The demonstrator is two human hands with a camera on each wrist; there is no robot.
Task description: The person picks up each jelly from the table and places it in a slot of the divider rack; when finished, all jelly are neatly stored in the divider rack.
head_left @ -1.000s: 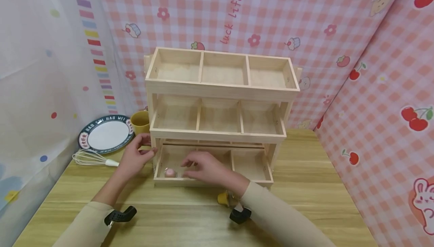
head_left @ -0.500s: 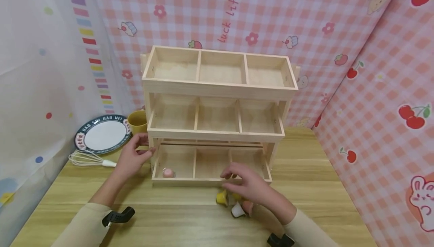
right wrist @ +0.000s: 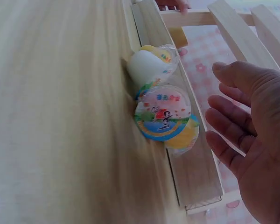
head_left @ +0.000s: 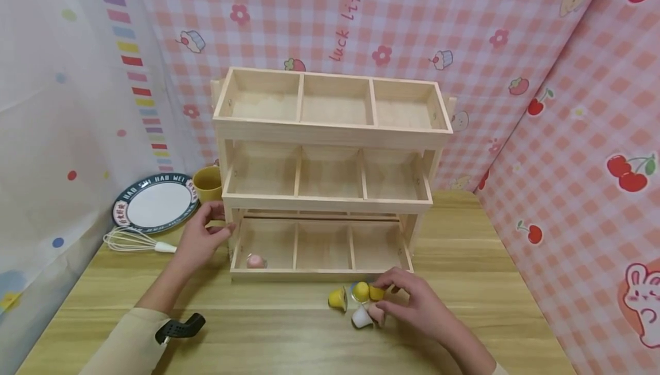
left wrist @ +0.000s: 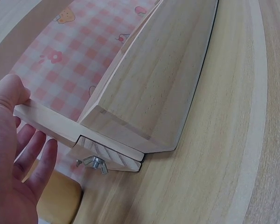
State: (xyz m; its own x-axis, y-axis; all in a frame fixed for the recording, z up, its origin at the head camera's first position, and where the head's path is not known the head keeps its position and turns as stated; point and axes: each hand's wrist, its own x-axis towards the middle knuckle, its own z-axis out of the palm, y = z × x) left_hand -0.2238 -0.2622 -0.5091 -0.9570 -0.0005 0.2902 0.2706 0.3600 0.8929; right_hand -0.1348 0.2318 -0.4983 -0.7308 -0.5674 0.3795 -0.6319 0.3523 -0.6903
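A three-tier wooden rack (head_left: 330,136) stands on the table, each tier split into three compartments. One pink jelly cup (head_left: 255,261) lies in the bottom tier's left compartment. My left hand (head_left: 201,240) is at the rack's left side; in the left wrist view, thumb and fingers of that hand (left wrist: 16,149) lie on either side of a side post (left wrist: 46,122). Before the rack are several small cups: yellow (head_left: 337,299), white (head_left: 362,318) and pink (head_left: 377,314). My right hand (head_left: 420,306) is at their right edge, fingers apart; the right wrist view shows this hand (right wrist: 256,116) holding nothing.
Left of the rack are a yellow mug (head_left: 208,185), a plate with a dark patterned rim (head_left: 124,198) and a white whisk (head_left: 166,247). Checked pink cloth (head_left: 412,20) hangs behind and to the right; a pale sheet (head_left: 46,106) hangs on the left.
My right hand has moved from above the bottom tier's left compartment, rightward and toward me, to the loose cups. The left hand has kept its place at the rack's side.
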